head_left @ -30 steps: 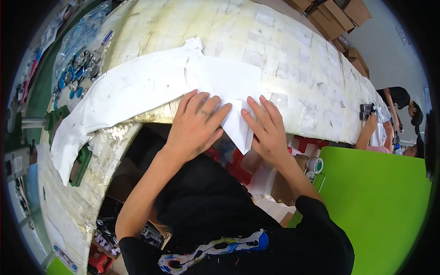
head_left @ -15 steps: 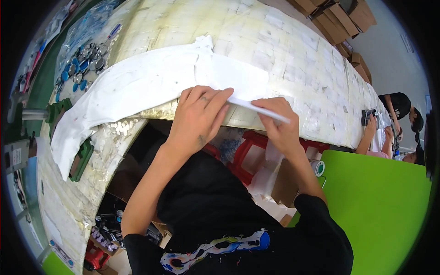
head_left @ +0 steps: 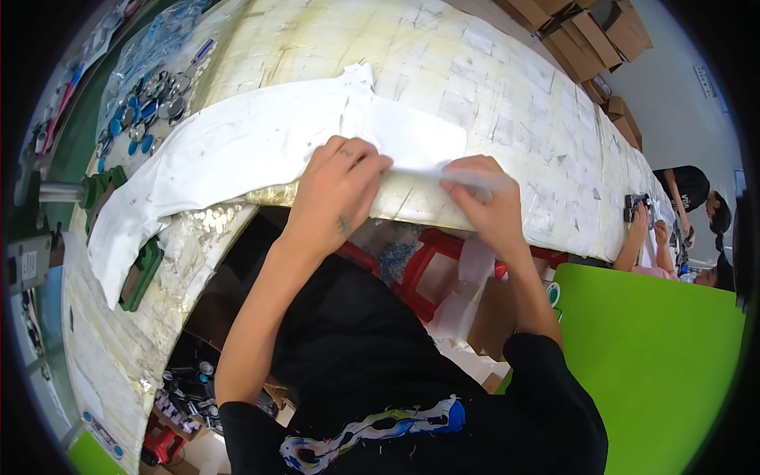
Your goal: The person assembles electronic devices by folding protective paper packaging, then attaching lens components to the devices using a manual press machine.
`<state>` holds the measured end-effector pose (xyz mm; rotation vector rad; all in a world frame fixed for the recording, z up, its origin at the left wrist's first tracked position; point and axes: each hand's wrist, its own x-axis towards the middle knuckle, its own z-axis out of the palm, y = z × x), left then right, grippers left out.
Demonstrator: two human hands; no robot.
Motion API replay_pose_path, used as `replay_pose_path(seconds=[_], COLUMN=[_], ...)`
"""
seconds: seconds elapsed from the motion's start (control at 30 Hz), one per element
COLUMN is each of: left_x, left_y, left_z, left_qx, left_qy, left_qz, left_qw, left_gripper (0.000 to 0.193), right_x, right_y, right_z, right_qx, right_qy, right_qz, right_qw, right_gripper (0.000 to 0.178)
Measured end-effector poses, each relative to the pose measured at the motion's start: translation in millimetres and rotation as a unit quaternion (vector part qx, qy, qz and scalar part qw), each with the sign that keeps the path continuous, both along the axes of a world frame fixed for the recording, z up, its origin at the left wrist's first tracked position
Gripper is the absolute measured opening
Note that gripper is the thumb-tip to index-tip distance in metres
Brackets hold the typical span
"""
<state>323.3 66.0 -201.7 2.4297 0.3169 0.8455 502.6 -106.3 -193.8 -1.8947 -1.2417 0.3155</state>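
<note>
We see the sheet (head_left: 419,136) on the counter (head_left: 554,170). The right hand (head_left: 492,207) clamps a blurred strip (head_left: 484,180) at its near edge; whether the left hand (head_left: 331,194) does, we cannot tell. We judge the work partway: strip held, not laid down.

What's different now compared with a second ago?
The white cloth no longer shows its pointed near flap. The right hand has moved rightward, away from the left hand; both, spread before, now curl at the cloth's near edge, the right pinching it. The round discs stay put.
</note>
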Motion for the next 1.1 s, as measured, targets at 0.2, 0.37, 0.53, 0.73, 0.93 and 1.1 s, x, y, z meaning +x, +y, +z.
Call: replay_pose_path(seconds=[0.2,0.37,0.53,0.73,0.93,1.1], left_x=[-10.6,-8.8,-1.8,4.8,2.2,-20.6], left_y=[-4.6,-5.8,15.6,14.7,0.0,-11.5], left_z=[6.2,62.1,92.5,77.9,76.4,34.8], left_qx=[0.033,-0.091,-0.339,-0.191,0.08,0.019], left_qy=[-0.01,-0.073,0.036,0.004,-0.146,-0.099], left_qz=[-0.024,-0.024,-0.065,-0.074,-0.044,0.009], left_qw=[0.999,0.993,0.938,0.979,0.985,0.995], left_gripper=[0.026,0.023,0.028,0.024,0.029,0.03], right_x=[-15.6,-25.2,-2.8,-8.5,-2.0,-19.7], right_y=[-13.4,-10.7,1.2,-1.6,-8.0,-15.8], right_z=[0.8,55.2,75.7,68.8,77.4,38.0], right_qx=[0.123,0.12,0.053,0.06,0.222,0.168], right_qy=[-0.145,0.204,0.382,0.306,-0.338,-0.382], right_qz=[0.065,-0.075,-0.064,-0.074,0.085,0.067], right_qw=[0.98,0.969,0.92,0.947,0.91,0.906], right_gripper=[0.029,0.025,0.031,0.028,0.011,0.012])
